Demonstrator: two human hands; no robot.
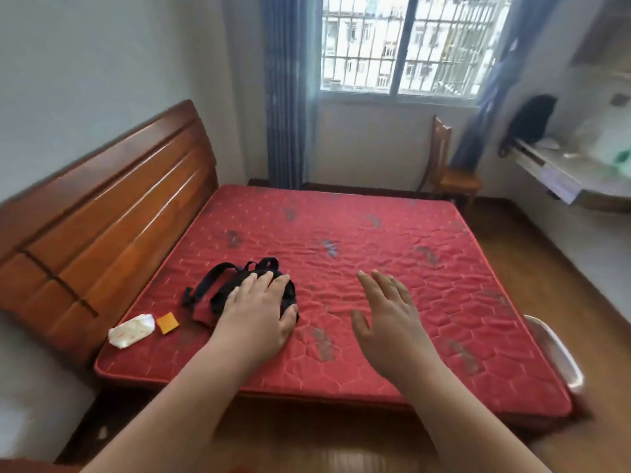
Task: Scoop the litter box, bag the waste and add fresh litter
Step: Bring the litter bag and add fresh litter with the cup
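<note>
Litter box is not shown and nothing is judged done; left hand [259, 305] is laid flat on black straps [218, 298], right hand [392, 322] is held open above the mattress [375, 227].

Mattress [358, 254]: red quilted cloth, matt, stitched hexagons. Headboard [102, 213]: glossy varnished wood. Harness [222, 285], 9 o'clock: black woven webbing. Packet [130, 331]: white crinkled plastic. Floor [546, 268]: smooth wood. Chair [450, 165], 1 o'clock: wood.

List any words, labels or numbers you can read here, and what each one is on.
Nothing is readable.
Print on the white packet on the mattress: reddish marks, too blurred to read.
The orange square beside it: no print visible.
The plastic bag on the desk: green marks, too blurred to read.
</note>
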